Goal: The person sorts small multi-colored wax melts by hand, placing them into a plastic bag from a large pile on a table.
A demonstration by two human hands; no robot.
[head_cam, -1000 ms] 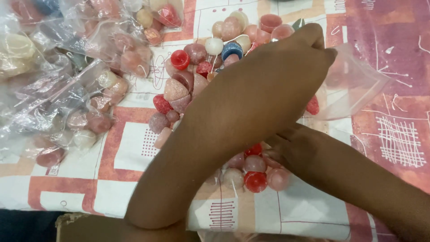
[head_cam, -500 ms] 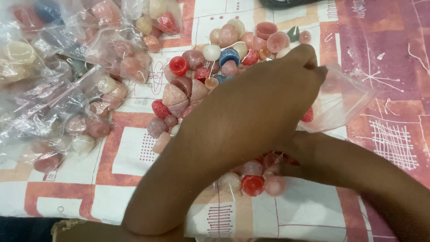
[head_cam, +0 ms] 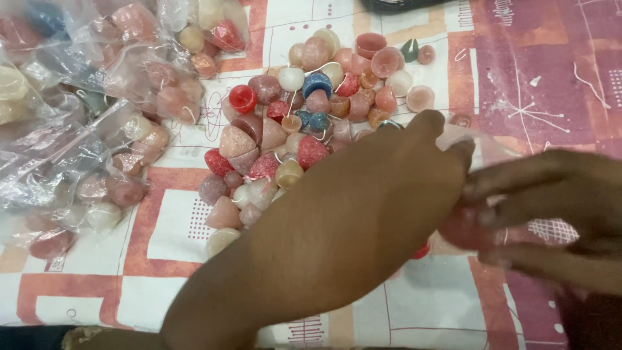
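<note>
My left hand (head_cam: 414, 162) reaches across a heap of small wax candles (head_cam: 304, 129), pink, red, cream and blue, some with white wicks. Its fingertips pinch the edge of a clear plastic bag (head_cam: 499, 150) to the right of the heap. My right hand (head_cam: 551, 207) comes in from the right, blurred, just below the bag. Its fingers are closed around a pink candle (head_cam: 463, 228). My left forearm hides the lower right part of the heap; one red candle (head_cam: 421, 250) peeks out under it.
Several clear bags filled with candles (head_cam: 97, 129) lie at the left. Everything rests on a tablecloth (head_cam: 168, 227) with red, white and purple patches. A dark object (head_cam: 402, 4) sits at the top edge.
My right hand has come out from under my left forearm and moved right and up towards the bag, with a pink candle in it. My left hand has stayed on the bag.
</note>
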